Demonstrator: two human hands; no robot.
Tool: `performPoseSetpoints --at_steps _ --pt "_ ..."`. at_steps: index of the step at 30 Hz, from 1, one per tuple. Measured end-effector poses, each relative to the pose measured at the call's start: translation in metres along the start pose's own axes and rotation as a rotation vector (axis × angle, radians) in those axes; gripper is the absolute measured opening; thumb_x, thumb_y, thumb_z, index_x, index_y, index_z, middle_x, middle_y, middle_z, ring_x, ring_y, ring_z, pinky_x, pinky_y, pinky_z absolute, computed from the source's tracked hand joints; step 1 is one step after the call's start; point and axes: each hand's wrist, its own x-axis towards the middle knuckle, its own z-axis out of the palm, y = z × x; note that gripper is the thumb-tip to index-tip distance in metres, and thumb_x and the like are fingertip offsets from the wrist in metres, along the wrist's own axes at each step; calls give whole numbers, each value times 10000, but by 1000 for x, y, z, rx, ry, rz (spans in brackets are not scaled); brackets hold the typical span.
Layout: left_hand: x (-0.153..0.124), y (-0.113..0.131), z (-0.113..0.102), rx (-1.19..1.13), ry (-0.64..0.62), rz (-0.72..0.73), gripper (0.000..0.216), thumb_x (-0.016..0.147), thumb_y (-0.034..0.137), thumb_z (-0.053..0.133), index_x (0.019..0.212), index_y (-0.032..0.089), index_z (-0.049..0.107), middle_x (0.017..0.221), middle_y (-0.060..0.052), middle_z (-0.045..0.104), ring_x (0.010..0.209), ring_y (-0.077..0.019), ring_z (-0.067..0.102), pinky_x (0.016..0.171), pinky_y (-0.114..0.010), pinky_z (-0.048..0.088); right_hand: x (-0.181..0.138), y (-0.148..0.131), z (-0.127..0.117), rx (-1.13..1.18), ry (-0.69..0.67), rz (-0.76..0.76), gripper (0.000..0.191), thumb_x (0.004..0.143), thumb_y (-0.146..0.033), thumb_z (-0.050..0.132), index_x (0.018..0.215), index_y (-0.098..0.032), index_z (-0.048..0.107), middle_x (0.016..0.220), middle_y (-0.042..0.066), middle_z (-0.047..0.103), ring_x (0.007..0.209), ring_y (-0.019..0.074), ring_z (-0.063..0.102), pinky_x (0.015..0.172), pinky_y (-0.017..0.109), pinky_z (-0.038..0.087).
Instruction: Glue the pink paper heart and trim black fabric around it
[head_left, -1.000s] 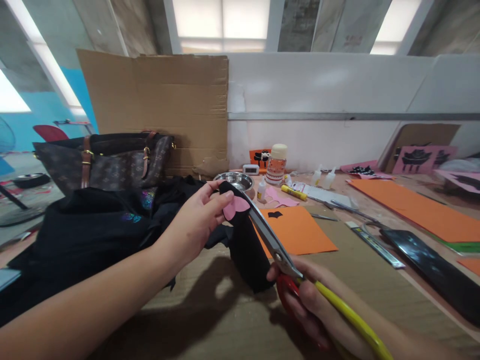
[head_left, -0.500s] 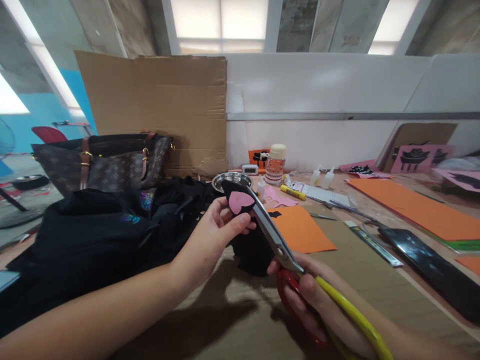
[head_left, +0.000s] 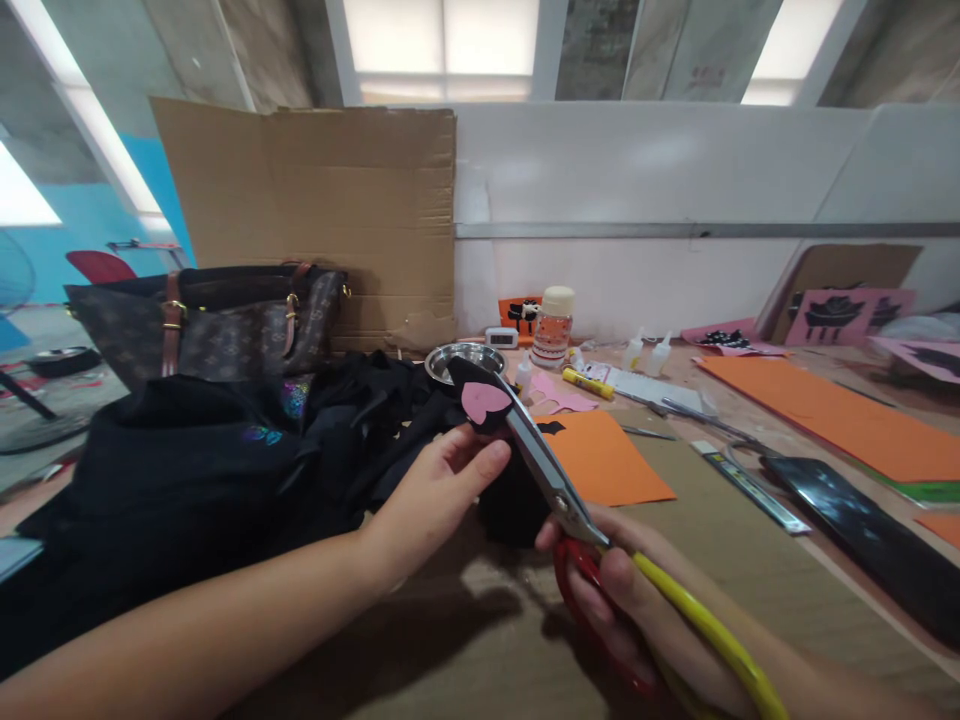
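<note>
left hand [head_left: 435, 495] pinches black sheet [head_left: 514, 505] with pink heart [head_left: 482, 401]

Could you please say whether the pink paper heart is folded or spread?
Spread: the pink paper heart lies flat against the black sheet, with no fold visible.

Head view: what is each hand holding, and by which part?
The right hand holds scissors by the handles; the left hand holds a black piece just below its pink heart.
</note>
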Motion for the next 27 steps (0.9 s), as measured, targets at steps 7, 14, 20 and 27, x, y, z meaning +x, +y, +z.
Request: performPoseSetpoints --at_steps 7,14,20,27 --pt "3 15 -7 -15 179 88 351 826 526 831 967 207 790 932 -18 758 840 -154 660 833 -257 540 0 -2 1 4 -27 29 729 921 -826 462 1240 -177 548 651 -79 438 424 44 310 391 164 279" --pt "7 32 -9 -23 133 77 226 793 346 845 935 193 758 952 -46 785 890 -220 743 823 -315 614 -5 -6 -2 8 -103 43 742 934 -838 395 1288 -203 543 716 -64 441 448 41 314 398 163 278" --pt "9 30 -15 2 21 66 136 851 288 788 960 207 781 980 -45 793 897 -202 748 818 -287 623 -7 -12 -1 -7 -96 76 780 920 -856 390 1328 -202 509 751 -61 430 495 46 336 435 161 319" --pt "10 30 -17 36 5 51 98 849 253 785 943 231 797 922 -28 786 841 -182 745 765 -248 608 -5 -6 -1 26 -90 44 760 933 -837 409 1295 -180 534 698 -78 427 444 31 298 402 151 280"
